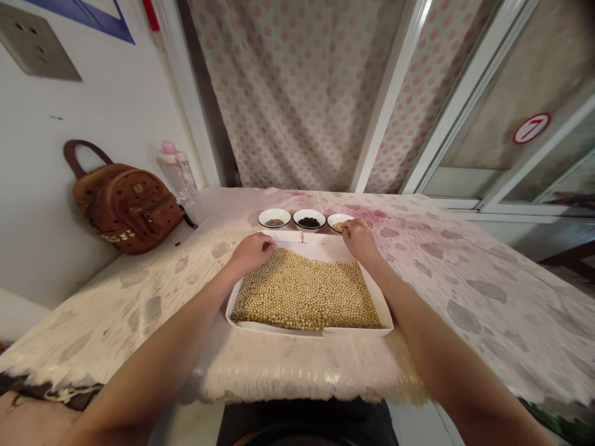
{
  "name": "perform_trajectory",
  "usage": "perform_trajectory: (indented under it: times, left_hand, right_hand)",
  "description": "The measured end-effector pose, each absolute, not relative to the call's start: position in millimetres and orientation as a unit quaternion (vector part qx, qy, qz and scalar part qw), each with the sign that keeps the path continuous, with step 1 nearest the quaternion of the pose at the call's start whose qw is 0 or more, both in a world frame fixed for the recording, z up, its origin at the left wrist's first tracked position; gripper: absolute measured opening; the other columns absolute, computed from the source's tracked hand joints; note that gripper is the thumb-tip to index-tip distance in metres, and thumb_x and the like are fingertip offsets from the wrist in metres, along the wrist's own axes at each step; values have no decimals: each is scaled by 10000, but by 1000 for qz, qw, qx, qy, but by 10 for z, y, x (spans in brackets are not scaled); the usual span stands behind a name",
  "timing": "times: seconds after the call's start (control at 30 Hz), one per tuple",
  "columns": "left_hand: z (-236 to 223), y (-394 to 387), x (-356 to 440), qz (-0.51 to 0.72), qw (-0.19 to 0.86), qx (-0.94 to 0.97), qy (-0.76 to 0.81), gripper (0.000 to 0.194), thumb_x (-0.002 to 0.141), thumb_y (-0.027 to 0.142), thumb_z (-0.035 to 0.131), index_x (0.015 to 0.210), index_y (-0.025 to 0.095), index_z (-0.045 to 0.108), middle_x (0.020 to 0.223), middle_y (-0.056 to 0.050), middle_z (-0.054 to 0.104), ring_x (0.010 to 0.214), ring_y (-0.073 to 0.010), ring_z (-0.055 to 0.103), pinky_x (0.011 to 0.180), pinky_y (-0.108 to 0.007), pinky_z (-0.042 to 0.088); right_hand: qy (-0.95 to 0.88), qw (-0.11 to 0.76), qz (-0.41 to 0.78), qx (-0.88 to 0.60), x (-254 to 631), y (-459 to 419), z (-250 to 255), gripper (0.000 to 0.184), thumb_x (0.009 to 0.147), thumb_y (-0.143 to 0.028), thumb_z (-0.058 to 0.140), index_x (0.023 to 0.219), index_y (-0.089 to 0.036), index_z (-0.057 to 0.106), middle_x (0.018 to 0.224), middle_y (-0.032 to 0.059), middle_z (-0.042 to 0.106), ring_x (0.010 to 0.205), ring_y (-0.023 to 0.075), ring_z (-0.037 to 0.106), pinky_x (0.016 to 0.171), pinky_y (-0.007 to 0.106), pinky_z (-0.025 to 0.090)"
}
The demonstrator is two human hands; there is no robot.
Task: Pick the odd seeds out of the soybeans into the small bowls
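Observation:
A shallow white cardboard box (pixel 304 331) holds a layer of small round yellowish beans (pixel 307 291) that look like soybeans. Over its far left corner is my left hand (pixel 255 250), fingers curled in; whether anything is in them is hidden. My right hand (pixel 360 240) is pinched at the near rim of the right bowl (pixel 331 218), which has pale yellow bits inside. What the pinch holds is too small to make out. Beside it stand the middle bowl (pixel 297 214) with black beans (pixel 309 222) and the left bowl (pixel 261 217) with small multicoloured pieces (pixel 274 222).
A patterned cloth under clear plastic covers the table (pixel 465 291). To the left, a brown backpack (pixel 134 207) leans at the wall near a clear bottle with a pink lid (pixel 179 173). A dotted curtain (pixel 297 93) hangs behind the table.

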State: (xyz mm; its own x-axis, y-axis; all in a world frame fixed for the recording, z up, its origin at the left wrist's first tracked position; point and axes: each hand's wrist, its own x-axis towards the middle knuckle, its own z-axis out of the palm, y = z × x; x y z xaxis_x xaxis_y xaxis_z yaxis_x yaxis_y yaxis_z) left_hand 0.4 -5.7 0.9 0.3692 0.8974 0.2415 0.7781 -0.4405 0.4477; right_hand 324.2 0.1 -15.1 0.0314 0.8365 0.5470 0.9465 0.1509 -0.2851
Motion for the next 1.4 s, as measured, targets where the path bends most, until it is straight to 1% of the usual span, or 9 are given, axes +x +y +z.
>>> perform_trajectory:
  times: [0.1, 0.2, 0.33, 0.4, 0.47, 0.57, 0.87, 1.13, 1.4]
  left_hand:
    - [-7, -41, 0, 231, 127, 820, 508, 196, 874, 288, 571, 871, 216, 753, 904, -47, 738, 790, -195, 646, 710, -307, 463]
    - [-12, -36, -2, 234, 127, 821, 506, 200, 876, 284, 570, 874, 207, 754, 923, -58, 733, 782, -195, 638, 718, -315, 465]
    - [4, -51, -2, 236, 131, 821, 503, 198, 881, 287, 569, 873, 204, 749, 944, -61, 737, 794, -195, 639, 728, -316, 465]
    - [10, -57, -4, 236, 133, 819, 505, 197, 882, 291, 570, 874, 208, 749, 943, -57, 740, 804, -195, 643, 733, -313, 466]
    - [7, -55, -7, 234, 135, 819, 506, 195, 881, 294, 574, 877, 211, 750, 941, -53, 740, 812, -194, 648, 737, -309, 467]
    - [-3, -46, -10, 235, 137, 821, 502, 192, 879, 296, 579, 885, 210, 751, 944, -53, 741, 819, -194, 653, 738, -308, 470]
    - [25, -65, -7, 226, 145, 821, 503, 216, 881, 311, 572, 914, 199, 754, 965, -62, 735, 836, -202, 652, 739, -315, 469]
    - [17, -48, -5, 223, 138, 823, 504, 217, 882, 310, 572, 919, 195, 752, 972, -69, 732, 842, -208, 650, 749, -326, 474]
    - [25, -59, -2, 221, 141, 822, 505, 216, 886, 307, 570, 922, 199, 754, 979, -65, 734, 850, -202, 655, 765, -319, 482]
  right_hand:
    - [-705, 341, -78, -617, 3241, -71, -139, 254, 868, -162, 448, 977, -191, 675, 1083, 126, 654, 944, 252, 619, 850, 364, 473]
    - [-728, 357, -36, -584, 3228, -171, -97, 236, 851, -163, 460, 950, -198, 671, 1051, 105, 669, 908, 229, 625, 833, 353, 478]
    - [-778, 286, 95, -551, 3177, -312, -9, 159, 827, -203, 522, 873, -199, 674, 884, 62, 707, 790, 195, 635, 741, 324, 472]
    - [-790, 250, 151, -538, 3156, -363, 31, 146, 806, -191, 537, 853, -198, 675, 853, 54, 714, 774, 189, 641, 713, 315, 466]
    - [-795, 215, 176, -539, 3152, -391, 58, 138, 785, -171, 543, 826, -196, 672, 838, 53, 714, 753, 187, 636, 685, 313, 456]
    - [-800, 171, 173, -548, 3170, -398, 74, 116, 771, -159, 554, 792, -194, 662, 808, 50, 705, 721, 184, 613, 650, 312, 433]
    - [-804, 127, 193, -547, 3163, -413, 102, 80, 766, -159, 574, 812, -189, 632, 836, 61, 697, 720, 170, 598, 639, 292, 411]
    - [-795, 164, 154, -564, 3166, -352, -13, 109, 764, -122, 535, 778, -190, 619, 796, 55, 688, 708, 174, 588, 639, 299, 383]
    - [-796, 157, 146, -566, 3149, -386, -1, 91, 756, -125, 550, 762, -190, 614, 759, 39, 668, 673, 160, 564, 606, 291, 363]
